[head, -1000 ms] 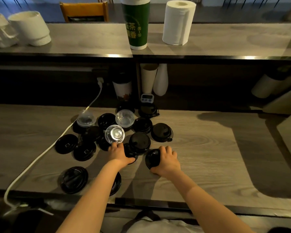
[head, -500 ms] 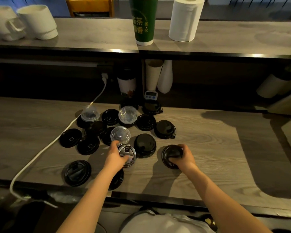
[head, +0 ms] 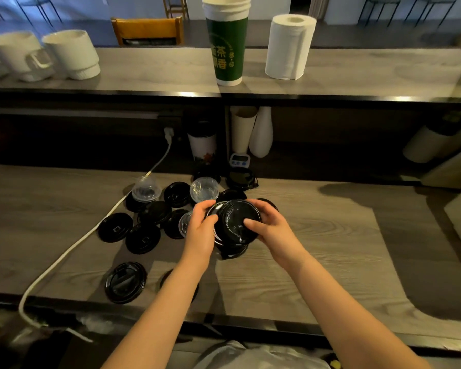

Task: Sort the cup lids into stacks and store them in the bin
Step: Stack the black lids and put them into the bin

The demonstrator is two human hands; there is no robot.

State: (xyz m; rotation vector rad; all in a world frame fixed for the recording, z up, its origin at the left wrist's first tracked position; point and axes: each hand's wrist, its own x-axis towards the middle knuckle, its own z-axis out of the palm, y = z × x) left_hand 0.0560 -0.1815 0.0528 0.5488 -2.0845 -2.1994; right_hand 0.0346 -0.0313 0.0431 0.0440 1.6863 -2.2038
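Several black cup lids [head: 143,237] and clear domed lids [head: 204,189] lie scattered on the grey wooden counter [head: 317,249]. My right hand [head: 268,229] holds a black lid [head: 238,219] raised above the counter, thumb on its top. My left hand [head: 201,226] holds a second black lid [head: 214,209] pressed against the first from the left, mostly hidden behind it. Another black lid [head: 233,250] lies below the hands. A clear lid [head: 183,224] shows just left of my left hand. No bin is in view.
A white cable [head: 72,246] runs across the counter's left side to a plug. A timer [head: 239,159], cups and a white vase stand at the back. The upper shelf holds a green cup [head: 227,49], paper roll [head: 289,47] and white mugs [head: 72,53].
Both hands lifted their black lids off the counter and brought them together in the middle. The camera view has tilted upward slightly.
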